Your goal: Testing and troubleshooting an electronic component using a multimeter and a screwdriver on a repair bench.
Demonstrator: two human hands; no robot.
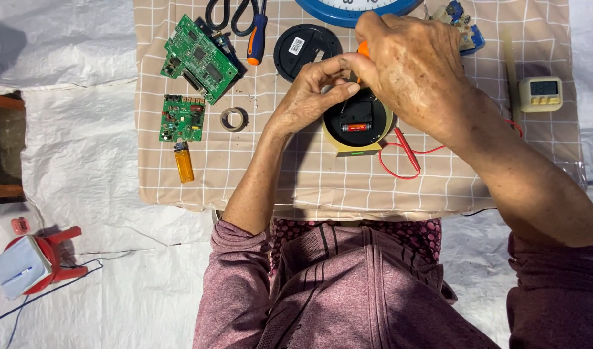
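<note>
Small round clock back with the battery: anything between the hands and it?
Nothing visible. The left hand rests its fingers on the round clock back, and the right hand holds an orange-handled tool right over it. The battery is exposed.

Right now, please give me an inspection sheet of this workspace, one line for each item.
Surface: beige checked cloth over a white sheet.
Job's things: round yellow-rimmed clock body, back facing up, a battery seated in it.
Clutter: two green circuit boards, orange lighter, tape roll, black round cover, small white timer.
Grippers: left hand steadies the clock body; right hand holds an orange-handled tool.
Cables: red lead beside the clock.
Surroundings: red stool on the white sheet.
</note>
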